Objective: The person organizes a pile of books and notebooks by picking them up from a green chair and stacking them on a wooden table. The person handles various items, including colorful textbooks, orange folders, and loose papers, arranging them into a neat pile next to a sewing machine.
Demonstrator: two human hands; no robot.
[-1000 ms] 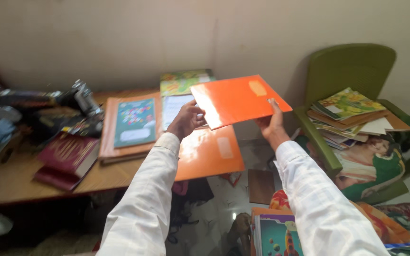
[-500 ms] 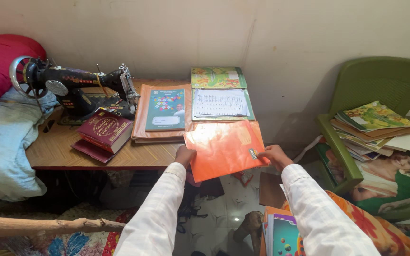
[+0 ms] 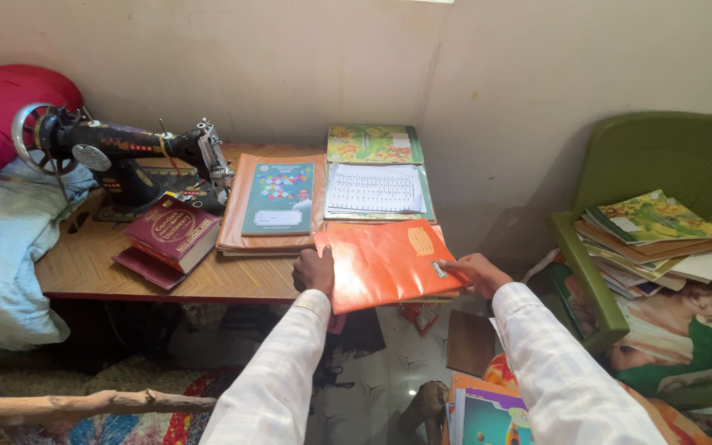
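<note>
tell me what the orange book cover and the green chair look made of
Orange book cover: seemingly glossy plastic or laminated card, since a bright glare streaks it. Green chair: likely moulded plastic, one uniform olive colour with a perforated backrest, matte.

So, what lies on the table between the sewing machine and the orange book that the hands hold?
In the head view, a maroon book and a brown stack topped by a teal book lie between the sewing machine and the orange book.

Both hands (image 3: 315, 270) hold an orange book (image 3: 385, 262) at the table (image 3: 84, 264) edge.
</note>
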